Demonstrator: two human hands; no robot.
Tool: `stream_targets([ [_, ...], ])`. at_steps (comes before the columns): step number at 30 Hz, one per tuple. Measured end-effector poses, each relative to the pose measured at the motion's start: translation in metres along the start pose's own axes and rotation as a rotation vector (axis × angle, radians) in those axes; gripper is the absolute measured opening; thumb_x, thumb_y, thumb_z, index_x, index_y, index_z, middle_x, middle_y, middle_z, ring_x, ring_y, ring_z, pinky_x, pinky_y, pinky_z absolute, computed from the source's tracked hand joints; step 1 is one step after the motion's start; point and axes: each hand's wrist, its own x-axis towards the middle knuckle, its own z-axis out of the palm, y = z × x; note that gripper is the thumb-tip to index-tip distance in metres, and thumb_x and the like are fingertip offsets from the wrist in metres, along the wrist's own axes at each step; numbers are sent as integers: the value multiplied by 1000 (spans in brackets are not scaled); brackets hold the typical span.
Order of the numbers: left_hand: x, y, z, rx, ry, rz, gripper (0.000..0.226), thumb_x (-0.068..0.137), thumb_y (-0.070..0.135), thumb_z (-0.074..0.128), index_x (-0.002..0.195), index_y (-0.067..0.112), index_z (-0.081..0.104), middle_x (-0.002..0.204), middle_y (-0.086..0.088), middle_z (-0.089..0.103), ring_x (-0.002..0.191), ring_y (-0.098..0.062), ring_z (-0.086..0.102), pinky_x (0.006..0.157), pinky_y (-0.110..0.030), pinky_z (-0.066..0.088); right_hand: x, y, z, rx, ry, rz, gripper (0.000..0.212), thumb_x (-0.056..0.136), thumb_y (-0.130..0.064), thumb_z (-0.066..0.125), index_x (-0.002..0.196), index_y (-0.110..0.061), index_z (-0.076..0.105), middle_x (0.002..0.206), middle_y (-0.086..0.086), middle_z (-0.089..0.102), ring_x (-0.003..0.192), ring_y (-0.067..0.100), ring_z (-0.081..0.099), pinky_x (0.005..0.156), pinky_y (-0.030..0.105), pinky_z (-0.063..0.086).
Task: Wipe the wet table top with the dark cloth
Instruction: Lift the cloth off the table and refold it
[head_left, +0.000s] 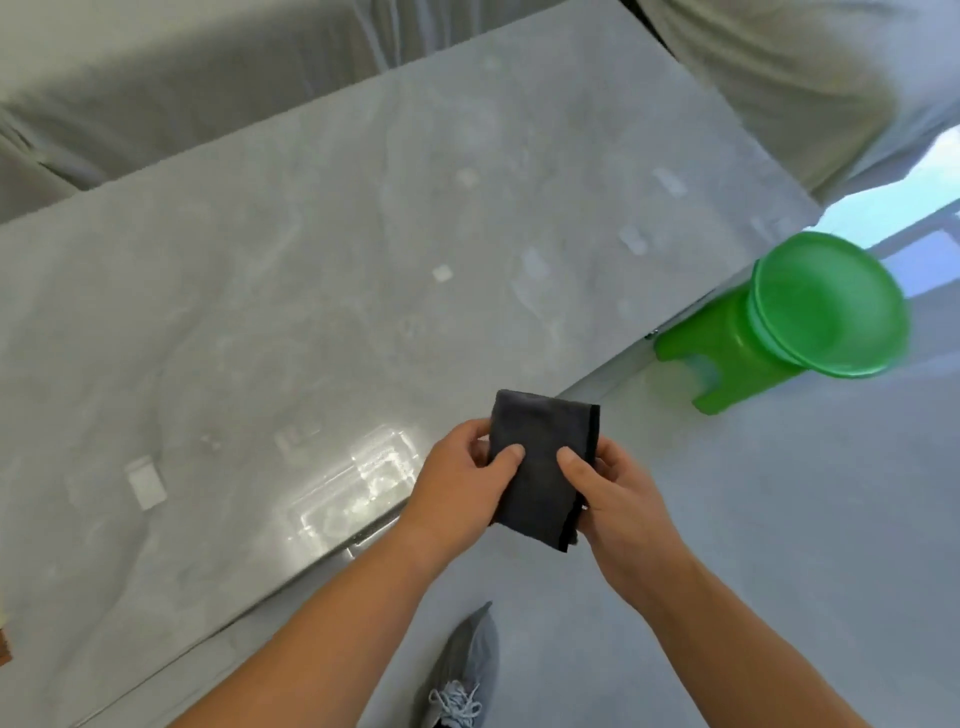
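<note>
Nearest to us, we are seeing a grey lace-up sneaker (462, 670) standing on the pale grey floor (779, 571), its heel cut off by the bottom edge. Above it, two bare forearms are crossing the lower frame. The left hand (457, 478) and the right hand (613, 499) are pinching the folded dark grey cloth (540, 467) between them, each thumb lying on its upper face. The fingers under it are hidden from us.

The cloth is hanging over the near edge of the glossy grey marbled table top (311, 312); we cannot tell whether it is touching.

Just left of the hands a bright glare is lying on the table. The faint streaks further out are too blurred for us to read as water or reflection.

Beyond the table's right corner a bright green round plastic stool (779, 322) is standing on the floor, its base partly hidden behind the table edge. Farthest off, grey draped fabric (182, 93) is running along the table's far side, cut off by the frame.
</note>
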Motion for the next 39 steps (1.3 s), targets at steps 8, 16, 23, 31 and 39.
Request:
stream_targets([
  [8,58,57,111,105,-160,-10,10,94,19,70,104,17,70,91,0,79,85,-16,76,75,-33,62,36,-46,-100,128,235,12,19,97,-16,65,115,-12,61,105,8,76,97,29,74,82,55,60],
  [16,159,94,235,302,-331,35,9,91,19,74,98,22,69,88,3,78,82,-12,75,79,-40,62,107,-91,-203,226,464,26,17,96,-15,66,112,-11,62,100,9,77,89,27,75,62,35,57],
  [23,265,105,343,498,-412,93,12,88,17,76,99,18,71,92,2,76,84,-12,73,71,-24,59,199,-110,-290,264,622,36,16,93,-14,70,107,-17,63,97,6,75,90,23,74,85,49,60],
  [31,363,77,437,562,-454,71,59,85,16,81,136,24,53,95,0,70,89,-15,70,77,-35,61,287,-89,-375,-59,717,-125,51,93,-23,69,136,-41,49,87,2,68,79,10,67,60,12,50],
  [39,421,49,465,708,-576,188,65,89,11,76,143,36,52,115,-5,54,97,-8,62,82,-18,56,344,-67,-424,-366,554,-114,51,91,-25,72,139,-27,56,120,-1,67,104,17,64,94,36,54],
])
